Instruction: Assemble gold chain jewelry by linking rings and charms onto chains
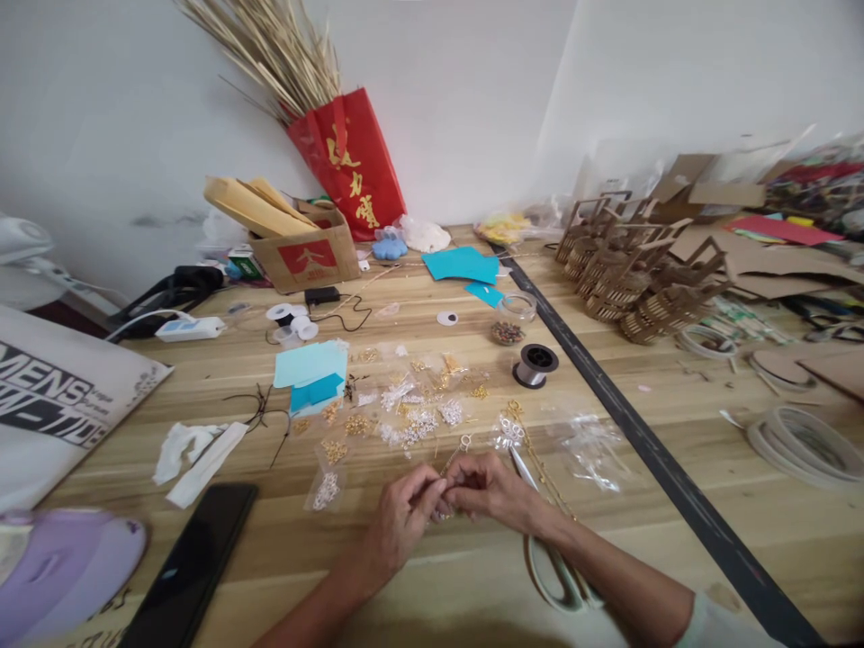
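Pinches a thin chain [452,459] between the closed fingertips of the left hand [405,515] and the right hand [490,490], with thumbs and forefingers meeting low over the near part of the wooden table [648,558]. Has the gripped part mostly hidden behind the fingers; cannot tell exactly how much is caught in each. Shows a small ring [465,442] just beyond the knuckles, at the far end of the chain.

Lays the right forearm across a pair of scissors [572,583], with blades pointing away past the wrist. Has a longer gold chain [540,463] beside the blades, and crumpled clear bags [594,448] farther to the right.

Has little heaps of gold and silver bits [413,427] spread beyond the fingers, partly on clear plastic. Shows blue cards [317,392] to the left of these, and a spool of wire [535,365] to the right, near a dish of beads [508,332]. Has a black phone [193,562] and folded white paper [206,463] lying to the left of the left hand. Shows brown baskets [627,270] grouped at the back right, and a red bag [364,171] leaning against the wall.
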Tool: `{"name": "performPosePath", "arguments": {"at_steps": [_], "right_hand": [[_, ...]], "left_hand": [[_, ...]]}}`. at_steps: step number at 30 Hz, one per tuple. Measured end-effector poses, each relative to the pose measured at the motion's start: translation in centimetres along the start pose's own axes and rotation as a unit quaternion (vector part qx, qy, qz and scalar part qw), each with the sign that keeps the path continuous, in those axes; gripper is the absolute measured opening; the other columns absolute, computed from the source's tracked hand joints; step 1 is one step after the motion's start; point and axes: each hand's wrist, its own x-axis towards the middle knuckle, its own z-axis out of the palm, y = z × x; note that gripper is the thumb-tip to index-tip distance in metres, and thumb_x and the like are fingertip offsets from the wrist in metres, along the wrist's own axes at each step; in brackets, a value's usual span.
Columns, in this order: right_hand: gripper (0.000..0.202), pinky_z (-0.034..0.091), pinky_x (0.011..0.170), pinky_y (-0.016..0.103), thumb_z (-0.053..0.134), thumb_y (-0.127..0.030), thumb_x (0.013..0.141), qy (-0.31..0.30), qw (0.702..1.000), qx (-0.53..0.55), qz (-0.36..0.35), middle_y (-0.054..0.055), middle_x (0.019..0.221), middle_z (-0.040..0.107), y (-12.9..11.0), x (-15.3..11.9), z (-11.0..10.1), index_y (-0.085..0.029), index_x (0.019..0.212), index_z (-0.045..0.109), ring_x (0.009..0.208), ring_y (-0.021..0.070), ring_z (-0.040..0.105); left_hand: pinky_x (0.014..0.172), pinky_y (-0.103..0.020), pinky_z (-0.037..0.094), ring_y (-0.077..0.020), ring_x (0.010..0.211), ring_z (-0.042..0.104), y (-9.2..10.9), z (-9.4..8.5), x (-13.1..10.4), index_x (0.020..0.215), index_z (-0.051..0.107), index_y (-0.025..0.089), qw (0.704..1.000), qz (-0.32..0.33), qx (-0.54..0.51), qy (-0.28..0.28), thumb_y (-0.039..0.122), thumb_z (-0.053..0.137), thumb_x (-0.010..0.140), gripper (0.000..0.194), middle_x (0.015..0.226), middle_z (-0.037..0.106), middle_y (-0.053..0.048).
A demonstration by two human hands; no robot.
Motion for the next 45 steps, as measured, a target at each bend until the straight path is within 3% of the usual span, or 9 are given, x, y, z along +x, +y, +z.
{"name": "performPosePath", "arguments": {"at_steps": [7, 15, 21, 29, 38, 45], "right_hand": [[0.032, 0.03, 0.045, 0.02, 0.064, -0.047, 0.081, 0.009, 0.999, -0.042, -0.016, -0.005, 0.056, 0.048, 0.4, 0.0, -0.2, -0.017, 0.071, 0.056, 0.047, 0.0072, 0.039], [0.038, 0.041, 0.044, 0.018, 0.063, -0.053, 0.08, 0.002, 1.0, 0.004, -0.011, -0.002, 0.063, 0.055, 0.0, 0.0, -0.3, -0.016, 0.078, 0.057, 0.05, 0.0078, 0.048], [0.038, 0.041, 0.04, 0.017, 0.065, -0.053, 0.08, 0.016, 1.0, 0.017, -0.014, -0.005, 0.056, 0.052, -0.5, 0.1, -0.6, -0.016, 0.078, 0.057, 0.044, 0.0059, 0.044], [0.037, 0.038, 0.036, 0.015, 0.065, -0.052, 0.079, 0.04, 0.999, 0.019, -0.018, -0.007, 0.051, 0.047, -0.7, 0.2, -0.8, -0.016, 0.077, 0.057, 0.04, 0.005, 0.04], [0.034, 0.034, 0.036, 0.015, 0.064, -0.05, 0.081, 0.049, 0.998, 0.004, -0.029, -0.008, 0.049, 0.044, -0.6, 0.1, -0.8, -0.017, 0.077, 0.057, 0.039, 0.0053, 0.036], [0.034, 0.025, 0.036, 0.017, 0.063, -0.05, 0.081, 0.049, 0.998, -0.006, -0.023, -0.009, 0.048, 0.04, -0.8, 0.1, -0.8, -0.017, 0.075, 0.056, 0.039, 0.005, 0.03]], "left_hand": [[0.054, -0.02, 0.045, -0.0129, 0.054, 0.057, -0.3, 0.0, -0.1, 0.071, 0.056, 0.018, 1.0, 0.011, 0.023, -0.011, 0.037, 0.047, 0.091, 0.029, 0.059, 0.059, 0.001], [0.057, -0.022, 0.044, -0.0137, 0.057, 0.057, -0.1, -0.3, 0.1, 0.071, 0.057, 0.018, 0.999, 0.012, 0.043, -0.001, 0.036, 0.046, 0.092, 0.03, 0.061, 0.059, 0.0], [0.058, -0.023, 0.046, -0.0146, 0.06, 0.059, -0.5, -0.5, 0.3, 0.077, 0.059, 0.016, 0.999, -0.019, -0.02, -0.023, 0.039, 0.049, 0.089, 0.028, 0.066, 0.061, -0.002], [0.063, -0.024, 0.047, -0.0148, 0.065, 0.059, -0.7, -0.2, 1.1, 0.074, 0.063, 0.014, 0.994, -0.059, -0.078, -0.05, 0.02, 0.067, 0.071, 0.008, 0.071, 0.066, -0.004], [0.062, -0.025, 0.043, -0.0141, 0.062, 0.054, -0.8, -0.3, 1.1, 0.072, 0.066, 0.012, 0.995, -0.05, -0.031, -0.077, 0.02, 0.06, 0.074, 0.01, 0.065, 0.062, -0.003], [0.058, -0.023, 0.041, -0.0131, 0.059, 0.052, -1.4, 0.1, 1.1, 0.07, 0.063, 0.013, 0.996, -0.053, -0.052, -0.054, 0.018, 0.063, 0.071, 0.005, 0.063, 0.059, -0.001]]}}
